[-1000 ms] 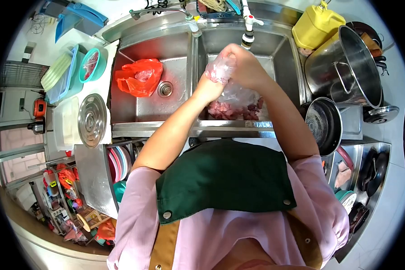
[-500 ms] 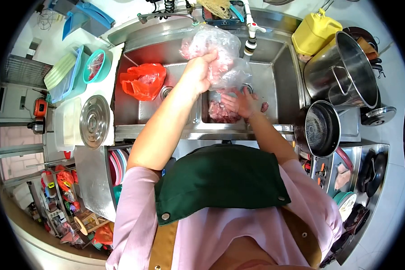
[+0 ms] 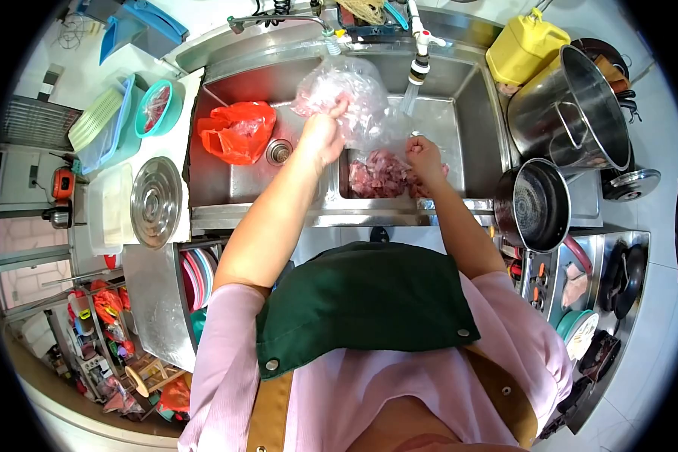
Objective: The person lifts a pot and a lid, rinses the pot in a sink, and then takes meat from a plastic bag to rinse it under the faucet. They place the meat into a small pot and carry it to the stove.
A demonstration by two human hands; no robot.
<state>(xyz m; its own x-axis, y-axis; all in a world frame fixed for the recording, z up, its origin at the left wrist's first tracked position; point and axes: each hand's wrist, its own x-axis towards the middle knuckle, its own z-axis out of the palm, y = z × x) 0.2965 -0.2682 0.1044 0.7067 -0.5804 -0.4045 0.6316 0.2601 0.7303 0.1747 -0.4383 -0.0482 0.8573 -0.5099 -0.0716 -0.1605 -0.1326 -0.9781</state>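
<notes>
A clear plastic bag (image 3: 354,90) with pinkish bits inside hangs over the sink's divider. My left hand (image 3: 324,137) is closed on its near left side. At the bag's lower right edge, my right hand (image 3: 423,157) is closed, seemingly pinching the plastic; its fingertips are partly hidden. Just below both hands, a heap of raw meat pieces (image 3: 380,175) lies in the right basin (image 3: 444,113). Water runs from the white tap (image 3: 420,64) behind my right hand.
A red plastic bag (image 3: 237,132) sits in the left basin, beside a drain (image 3: 279,152). To the right stand a large steel pot (image 3: 550,113), a dark pan (image 3: 539,207) and a yellow jug (image 3: 527,49). A steel lid (image 3: 157,202) and turquoise bowl (image 3: 158,109) rest at left.
My right hand has lifted off the meat and closed at the bag's edge. My left hand has moved left and down with the bag. More of the meat heap shows.
</notes>
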